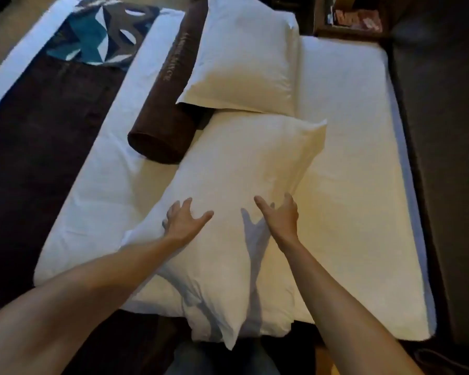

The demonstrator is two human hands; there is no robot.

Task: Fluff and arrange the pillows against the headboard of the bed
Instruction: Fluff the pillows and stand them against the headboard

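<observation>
Left hand and right hand are both spreading wide, fingers splayed, gripping nothing, pressing on the near white pillow. It is lying diagonally mid-mattress, its near corner overhanging the bed edge. The second white pillow is resting beyond, partly on the brown bolster. Risk: an uneven push is likely sliding the near pillow off the edge.

Near pillow hides brown bolster's side.
</observation>
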